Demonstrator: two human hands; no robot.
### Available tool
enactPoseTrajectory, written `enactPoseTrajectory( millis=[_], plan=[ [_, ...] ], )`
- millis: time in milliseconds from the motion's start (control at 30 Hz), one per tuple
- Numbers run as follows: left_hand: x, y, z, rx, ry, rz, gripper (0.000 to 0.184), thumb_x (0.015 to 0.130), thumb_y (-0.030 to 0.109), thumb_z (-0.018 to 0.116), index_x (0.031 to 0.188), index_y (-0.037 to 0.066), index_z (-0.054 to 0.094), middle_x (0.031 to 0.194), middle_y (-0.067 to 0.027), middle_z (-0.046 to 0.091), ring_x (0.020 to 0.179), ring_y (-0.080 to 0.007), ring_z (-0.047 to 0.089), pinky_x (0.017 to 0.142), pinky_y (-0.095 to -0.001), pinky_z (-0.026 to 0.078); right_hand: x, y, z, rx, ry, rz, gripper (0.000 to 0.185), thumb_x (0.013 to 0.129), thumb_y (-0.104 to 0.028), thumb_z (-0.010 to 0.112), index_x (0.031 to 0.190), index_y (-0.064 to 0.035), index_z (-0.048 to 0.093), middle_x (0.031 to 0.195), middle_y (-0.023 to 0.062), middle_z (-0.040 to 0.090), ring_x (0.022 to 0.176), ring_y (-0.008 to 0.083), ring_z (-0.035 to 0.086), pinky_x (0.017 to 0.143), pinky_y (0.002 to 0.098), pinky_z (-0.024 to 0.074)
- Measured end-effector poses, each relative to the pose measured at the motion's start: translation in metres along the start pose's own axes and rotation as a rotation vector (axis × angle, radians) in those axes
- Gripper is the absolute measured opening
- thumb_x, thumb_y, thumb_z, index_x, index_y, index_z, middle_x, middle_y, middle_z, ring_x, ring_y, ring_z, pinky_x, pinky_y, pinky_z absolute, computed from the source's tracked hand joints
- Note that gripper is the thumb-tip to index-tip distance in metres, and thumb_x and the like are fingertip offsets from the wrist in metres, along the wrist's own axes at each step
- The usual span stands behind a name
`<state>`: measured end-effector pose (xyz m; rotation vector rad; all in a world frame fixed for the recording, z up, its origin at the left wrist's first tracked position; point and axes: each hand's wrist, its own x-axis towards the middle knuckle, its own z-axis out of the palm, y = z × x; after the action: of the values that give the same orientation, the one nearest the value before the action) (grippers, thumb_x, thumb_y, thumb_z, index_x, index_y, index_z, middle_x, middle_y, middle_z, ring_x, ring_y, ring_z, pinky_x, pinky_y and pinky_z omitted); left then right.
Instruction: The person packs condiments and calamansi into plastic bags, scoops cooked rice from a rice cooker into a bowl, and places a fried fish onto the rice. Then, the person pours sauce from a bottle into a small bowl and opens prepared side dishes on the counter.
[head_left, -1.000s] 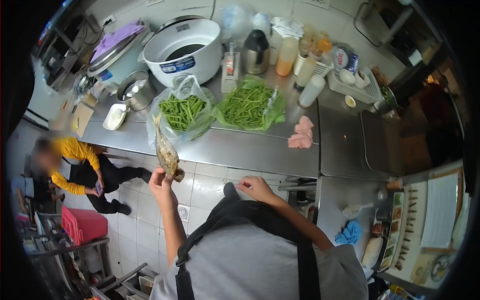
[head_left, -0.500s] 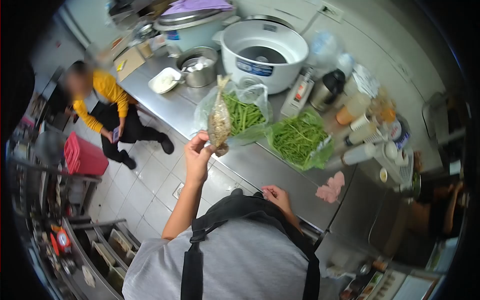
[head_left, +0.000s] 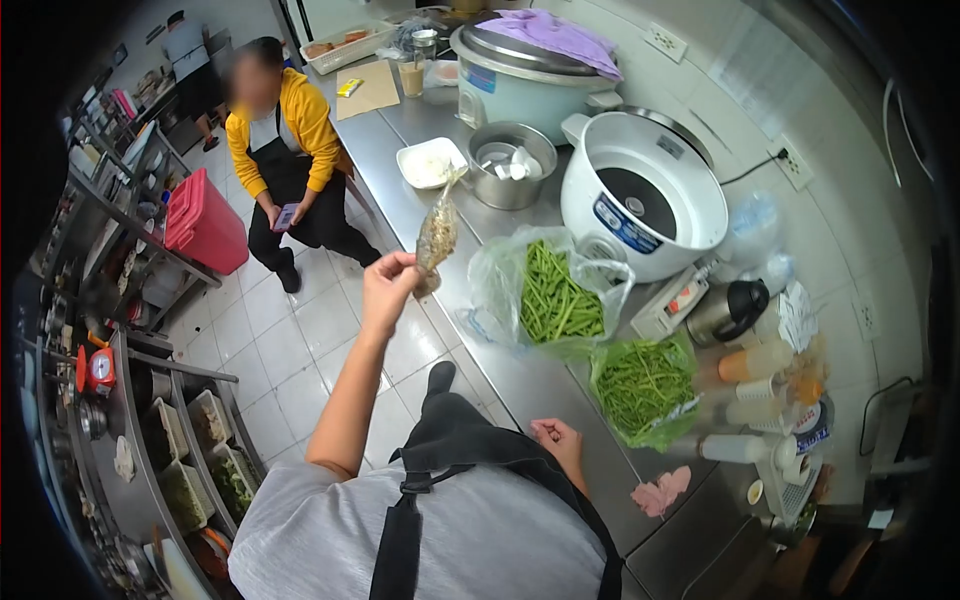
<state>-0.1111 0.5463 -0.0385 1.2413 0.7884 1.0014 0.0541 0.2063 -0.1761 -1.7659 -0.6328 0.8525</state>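
Observation:
My left hand (head_left: pixel 388 290) is raised and closed on the lower end of a small whole fish (head_left: pixel 438 238). The fish is held upright, tail at the top, with browned, crusty-looking skin, and looks cooked. My right hand (head_left: pixel 557 442) is low at the counter's front edge, fingers curled; whether anything is inside them is hidden. Nearest to it on the counter are a pink cloth (head_left: pixel 661 491) and a green bag of thin leafy stems (head_left: pixel 645 390). A clear plastic bag of cut green beans or stems (head_left: pixel 558 297) lies beyond.
A metal pot (head_left: pixel 510 190), a white dish (head_left: pixel 431 163) and an open rice cooker (head_left: pixel 645 190) stand on the steel counter (head_left: pixel 390 130). Bottles (head_left: pixel 735 448) line the right side. A seated person in yellow (head_left: pixel 300 150) holds a phone near a pink bin (head_left: pixel 205 225).
My view has turned left and the person in the back has come into sight. The fish is still in my left hand, now tilted slightly right, nearer the white dish in view.

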Motion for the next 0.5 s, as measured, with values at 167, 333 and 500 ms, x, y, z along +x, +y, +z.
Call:
enactPoseTrajectory(
  millis=[167,333,500],
  plan=[
    [0.105,0.013,-0.028,0.951,0.152,0.569,0.020,0.059,0.021,0.071,0.070,0.004,0.069,0.070,-0.0051,0.064,0.075,-0.0210,0.058,0.083,-0.0369,0.042,0.046,-0.019,0.024,0.152,0.011,0.139,0.016,0.090,-0.014,0.066,0.095,0.0011,0.068,0.070,0.0047,0.064,0.045,0.0061,0.051,0.042,0.0202,0.0385],
    [0.208,0.008,-0.036,1.198,0.037,0.735,0.016,0.058,0.020,0.069,0.063,0.005,0.066,0.066,-0.0060,0.060,0.073,-0.0251,0.056,0.085,-0.0385,0.040,0.083,-0.027,0.044,0.232,0.175,0.257,0.015,0.093,-0.013,0.061,0.098,0.0008,0.064,0.069,0.0057,0.062,0.040,0.0085,0.050,0.036,0.0223,0.0367],
    [0.309,-0.034,-0.037,1.335,-0.030,0.892,0.016,0.060,0.022,0.070,0.067,0.008,0.066,0.073,-0.0070,0.059,0.080,-0.0269,0.056,0.089,-0.0417,0.040,0.087,-0.023,0.052,0.268,0.320,0.264,0.015,0.094,-0.013,0.059,0.096,0.0012,0.062,0.068,0.0063,0.062,0.040,0.0093,0.051,0.037,0.0222,0.0375]
  ],
)
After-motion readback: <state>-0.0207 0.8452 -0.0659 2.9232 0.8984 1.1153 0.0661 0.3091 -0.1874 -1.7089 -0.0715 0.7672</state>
